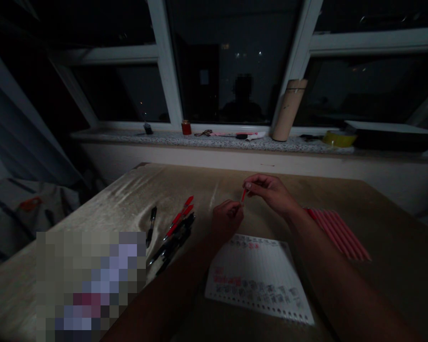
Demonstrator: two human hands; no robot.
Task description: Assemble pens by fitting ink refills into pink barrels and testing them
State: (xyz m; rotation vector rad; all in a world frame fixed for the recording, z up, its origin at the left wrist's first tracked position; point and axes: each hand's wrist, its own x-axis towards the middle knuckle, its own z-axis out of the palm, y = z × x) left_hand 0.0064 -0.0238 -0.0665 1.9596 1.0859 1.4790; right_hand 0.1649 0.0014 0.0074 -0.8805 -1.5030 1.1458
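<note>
My left hand and my right hand meet above the table, just beyond the lined paper. Between them is a slim red pen, its lower end in my closed left fingers and its upper end pinched by my right. The fingers hide both of its ends. Below my hands lies the spiral-holed lined paper, with rows of black and red scribbles. Left of my left hand rest several black pens and a few red pens. By my right forearm, a row of pink-red pens lies side by side.
A single black pen lies farther left on the wooden table. A blurred-out patch covers the table's near left. On the windowsill stand a red jar, a tall tan cylinder and a yellow tape roll.
</note>
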